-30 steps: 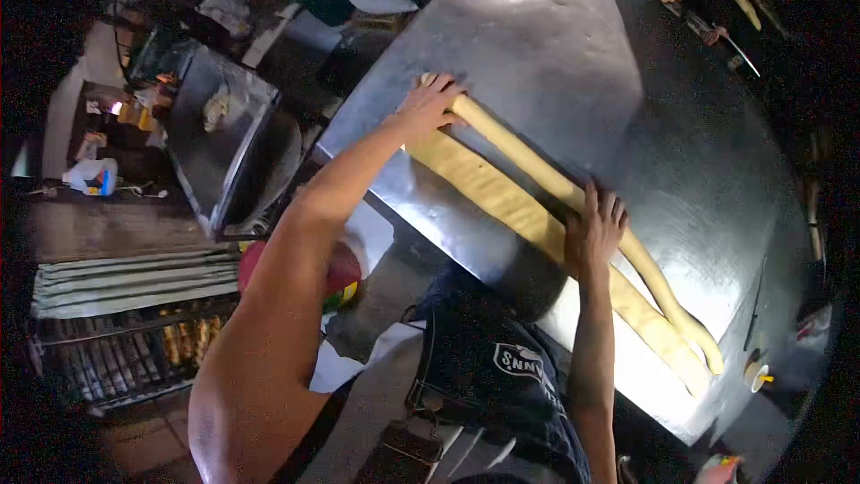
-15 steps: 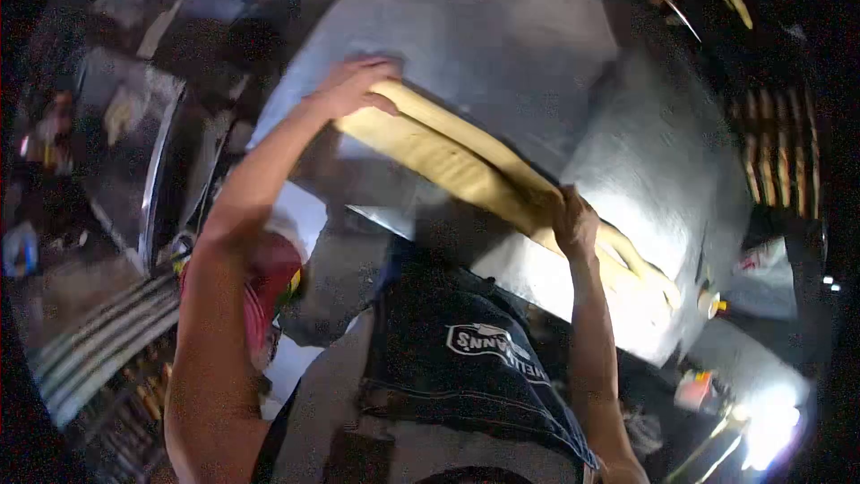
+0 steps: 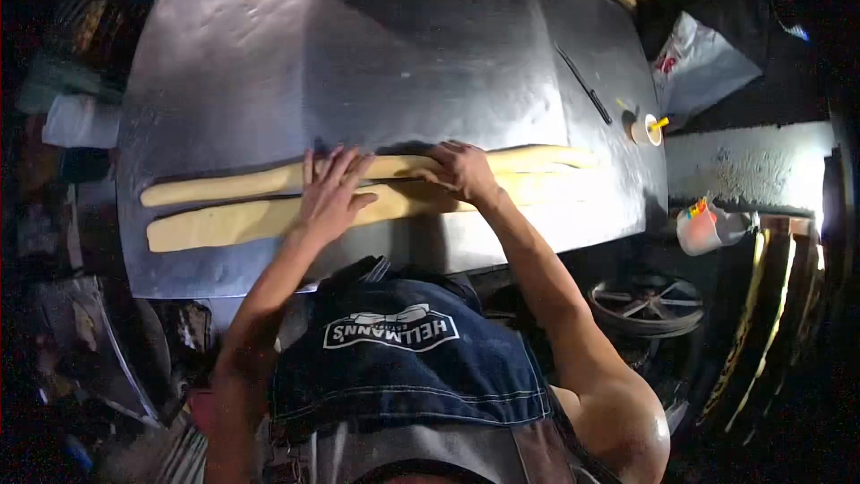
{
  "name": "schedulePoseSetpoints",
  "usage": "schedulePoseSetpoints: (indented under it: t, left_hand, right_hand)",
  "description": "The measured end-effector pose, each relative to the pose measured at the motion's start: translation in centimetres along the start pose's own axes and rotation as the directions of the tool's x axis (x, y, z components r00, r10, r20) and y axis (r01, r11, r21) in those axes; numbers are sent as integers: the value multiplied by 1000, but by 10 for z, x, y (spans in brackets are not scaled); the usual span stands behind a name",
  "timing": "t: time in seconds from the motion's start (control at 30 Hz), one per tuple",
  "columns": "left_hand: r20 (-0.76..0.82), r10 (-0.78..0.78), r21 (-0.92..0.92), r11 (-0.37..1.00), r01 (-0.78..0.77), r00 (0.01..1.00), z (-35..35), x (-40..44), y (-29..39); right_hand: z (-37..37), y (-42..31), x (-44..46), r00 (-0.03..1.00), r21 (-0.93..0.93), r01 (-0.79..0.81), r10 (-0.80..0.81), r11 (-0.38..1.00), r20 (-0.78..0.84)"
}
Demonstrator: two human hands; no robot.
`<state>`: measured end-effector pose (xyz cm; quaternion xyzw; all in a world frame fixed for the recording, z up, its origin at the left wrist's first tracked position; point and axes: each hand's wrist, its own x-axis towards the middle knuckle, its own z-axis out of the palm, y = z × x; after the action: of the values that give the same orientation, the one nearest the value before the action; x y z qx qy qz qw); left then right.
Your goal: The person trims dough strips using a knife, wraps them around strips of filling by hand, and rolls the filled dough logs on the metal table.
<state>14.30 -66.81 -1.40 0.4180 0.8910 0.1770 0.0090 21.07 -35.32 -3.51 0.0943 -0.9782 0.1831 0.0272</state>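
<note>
Two long strips of pale yellow dough lie side by side across the metal table [image 3: 403,72]. The far one is a narrow roll [image 3: 224,186]; the near one is a wider, flatter strip [image 3: 224,224]. My left hand [image 3: 331,193] rests with spread fingers on the narrow roll, its palm and thumb over the near strip. Farther right, my right hand [image 3: 464,170] is on the narrow roll with its fingers bent around it. The dough under both hands is hidden.
A dark thin tool [image 3: 582,85] and a white cup with a yellow handle [image 3: 647,130] are on the table's right side. Beyond its right edge are a plastic bag [image 3: 703,67], a white container [image 3: 699,229] and a spoked wheel [image 3: 647,305].
The view has turned, so the dough now runs nearly level across it. My left hand has left the narrow roll's end and is nearer its middle, closer to my right hand.
</note>
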Motion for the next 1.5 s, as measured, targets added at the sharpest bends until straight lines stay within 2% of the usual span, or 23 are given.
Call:
schedulePoseSetpoints:
  t: [0.03, 0.1, 0.13, 0.17, 0.23, 0.33, 0.4, 0.47, 0.5, 0.6, 0.67, 0.7, 0.73, 0.8, 0.83, 0.87, 1.0, 1.03, 1.07, 1.3, 1.37, 1.43, 1.5]
  left_hand:
    - [25, 19, 4, 1000, -19, 1000, 14, 14, 19]
    - [-39, 14, 47, 999, -12, 999, 45, 42, 43]
    - [-47, 2, 100, 995, 3, 999, 54, 54, 48]
    - [-27, 6, 89, 996, -4, 1000, 56, 66, 52]
    - [-6, -82, 149, 985, 82, 997, 55, 85, 60]
    - [-38, -165, 4, 986, 166, 986, 55, 93, 62]
    - [7, -94, 27, 995, 94, 996, 59, 100, 81]
    - [95, 44, 47, 998, -48, 995, 63, 101, 99]
    - [185, -28, -77, 996, 43, 982, 69, 105, 98]
    - [81, -95, -222, 969, 111, 992, 70, 99, 95]
    - [14, -69, -122, 990, 70, 998, 63, 88, 93]
    - [46, -135, -6, 991, 136, 990, 50, 85, 100]
    - [-21, -143, -22, 990, 143, 989, 49, 79, 89]
    - [-108, -178, 11, 984, 180, 978, 48, 53, 54]
    - [-125, -179, 48, 981, 186, 976, 41, 38, 34]
    - [-86, -213, 77, 972, 220, 973, 31, 25, 20]
    - [-31, -331, 116, 936, 333, 943, -8, -15, -19]
    - [-65, -343, 169, 922, 350, 937, -13, -21, -25]
    - [-81, -352, 155, 920, 361, 932, -21, -35, -53]
    - [-121, -545, 307, 774, 554, 829, -109, -145, -229]
    - [-125, -559, 246, 783, 571, 820, -111, -163, -271]
    - [83, -517, 166, 850, 500, 852, -111, -162, -298]
    - [67, -514, 99, 856, 507, 855, -128, -175, -302]
  right_hand:
    - [-12, 6, -8, 997, 75, 64, -61, 995, -43]
    - [-27, 42, -38, 985, -117, 49, -68, 992, -158]
    - [-33, 69, -58, 993, -91, -102, 95, 991, -76]
    - [-40, 95, -81, 971, -163, -167, 133, 972, -199]
    - [-64, 145, -118, 953, -183, -290, 266, 939, -146]
    - [-91, 192, -150, 924, -210, -354, 306, 911, -230]
    - [-103, 209, -159, 921, -221, -357, 303, 908, -246]
    - [-113, 216, -157, 891, -55, -451, 453, 891, 26]
    - [-120, 216, -152, 865, 22, -498, 495, 867, 80]
    - [-134, 223, -157, 948, -9, -281, 276, 960, -156]
    - [-125, 233, -173, 915, -75, -402, 399, 912, -52]
    - [-116, 231, -182, 902, 47, -415, 418, 908, -111]
    - [-88, 246, -204, 919, -257, -368, 306, 894, -249]
    - [-90, 224, -193, 930, -135, -264, 214, 955, -300]
    - [-98, 183, -170, 920, -46, -379, 372, 924, -121]
    - [-63, 186, -172, 928, -150, -277, 224, 949, -297]
    - [-22, 104, -116, 986, -6, -105, 103, 994, -134]
    - [-5, 80, -105, 979, -90, -25, 6, 996, -205]
    - [8, 38, -70, 985, 12, 18, -16, 1000, -174]
    - [73, -222, 112, 989, -12, 134, -134, 991, -63]
    - [97, -273, 152, 994, -164, 88, -76, 983, 75]
    - [115, -285, 173, 994, -157, 91, -79, 983, 80]
    - [123, -291, 174, 989, 78, 122, -115, 990, -90]
